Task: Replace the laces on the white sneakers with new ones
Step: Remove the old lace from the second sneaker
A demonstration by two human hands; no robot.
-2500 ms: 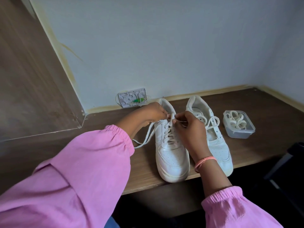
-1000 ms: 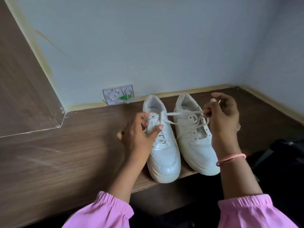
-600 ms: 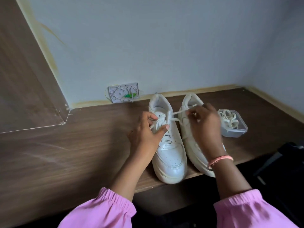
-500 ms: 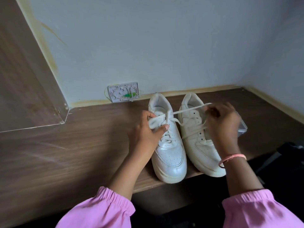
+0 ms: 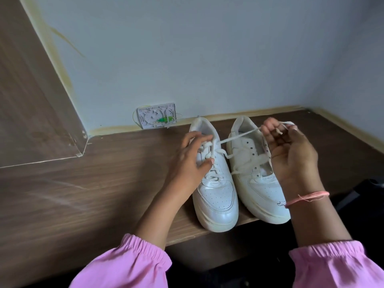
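Two white sneakers stand side by side on the wooden shelf, toes toward me. The left sneaker (image 5: 216, 190) carries a white lace (image 5: 239, 137) in its eyelets. My left hand (image 5: 190, 159) holds that shoe at its upper eyelets, thumb and fingers curled round the lacing. My right hand (image 5: 291, 154) is raised over the right sneaker (image 5: 257, 183) and pinches the free end of the lace, drawn taut across from the left shoe. Loose lace lies over the right sneaker's open tongue. My right hand hides the plastic box.
A small white wall plate (image 5: 156, 115) with a green part sits at the wall's base behind the shoes. The shelf's front edge (image 5: 187, 235) runs just under the toes. A wooden side panel (image 5: 31, 100) rises at the left. A dark object (image 5: 369, 194) stands at the right.
My right hand has pulled the lace end further out to the right and up, and the strand is now taut. My left hand stays on the left sneaker's eyelets.
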